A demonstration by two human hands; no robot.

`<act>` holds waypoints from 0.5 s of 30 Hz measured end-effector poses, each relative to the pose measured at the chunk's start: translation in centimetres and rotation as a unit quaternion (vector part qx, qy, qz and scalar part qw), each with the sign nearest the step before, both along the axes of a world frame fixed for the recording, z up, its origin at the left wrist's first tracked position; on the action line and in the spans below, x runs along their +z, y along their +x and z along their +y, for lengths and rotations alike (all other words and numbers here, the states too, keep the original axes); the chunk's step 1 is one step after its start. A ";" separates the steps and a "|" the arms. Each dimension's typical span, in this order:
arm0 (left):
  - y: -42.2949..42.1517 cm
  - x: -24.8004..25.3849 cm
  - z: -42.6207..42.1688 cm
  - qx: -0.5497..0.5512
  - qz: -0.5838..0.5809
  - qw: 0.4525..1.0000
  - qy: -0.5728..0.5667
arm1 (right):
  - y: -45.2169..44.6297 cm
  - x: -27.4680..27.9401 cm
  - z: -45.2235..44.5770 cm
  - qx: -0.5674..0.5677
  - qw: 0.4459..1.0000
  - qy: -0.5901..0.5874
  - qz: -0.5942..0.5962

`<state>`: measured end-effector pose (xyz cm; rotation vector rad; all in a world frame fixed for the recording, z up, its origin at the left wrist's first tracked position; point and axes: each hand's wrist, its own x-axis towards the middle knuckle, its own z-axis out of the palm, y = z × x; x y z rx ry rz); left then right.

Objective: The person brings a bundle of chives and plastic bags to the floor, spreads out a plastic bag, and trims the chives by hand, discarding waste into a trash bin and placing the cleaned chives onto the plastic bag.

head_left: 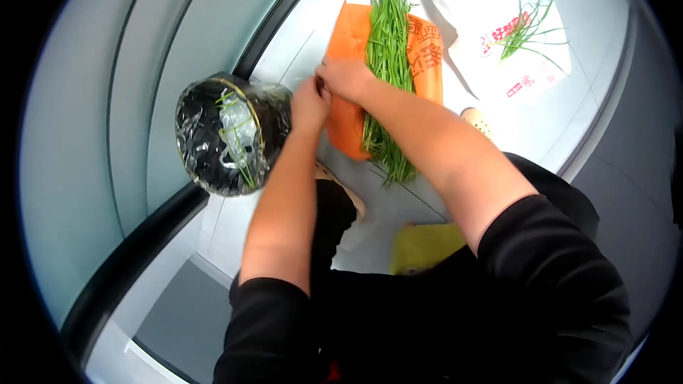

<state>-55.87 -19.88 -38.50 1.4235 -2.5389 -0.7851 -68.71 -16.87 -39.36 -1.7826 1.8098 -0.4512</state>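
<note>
My left hand (311, 105) and my right hand (345, 78) meet over the left edge of an orange bag (345, 124) on the floor. The fingers of both are drawn together at one spot; whatever is pinched there is hidden or too small to make out. Just right of them, a long bundle of garlic chives (390, 43) lies across the orange bag, white flower heads at the far end and cut stems towards me. Close by on the left stands a bin (186, 117) lined with a black plastic bag, holding green scraps and clear plastic.
Beyond my right arm, a white plastic bag (469, 35) with red print lies on the tiles, a few loose green stalks (523, 34) on it. A yellow-green object (427, 245) is beneath me. Glass panels with a black frame (267, 18) border the left side.
</note>
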 end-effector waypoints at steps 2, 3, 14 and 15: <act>0.2 5.0 -1.3 -0.030 -0.006 0.999 -0.038 | 0.0 3.4 -0.7 0.007 0.996 -0.091 0.011; 0.4 8.0 -1.9 -0.022 0.007 0.998 -0.061 | 0.2 6.2 -1.2 -0.001 0.990 -0.137 0.011; 16.1 19.3 -4.2 0.103 0.017 0.988 -0.113 | 9.2 22.3 -1.4 0.030 0.967 -0.227 -0.112; 17.2 17.9 -4.8 0.069 -0.059 0.994 -0.058 | 8.4 22.2 -0.2 0.015 0.974 -0.198 -0.109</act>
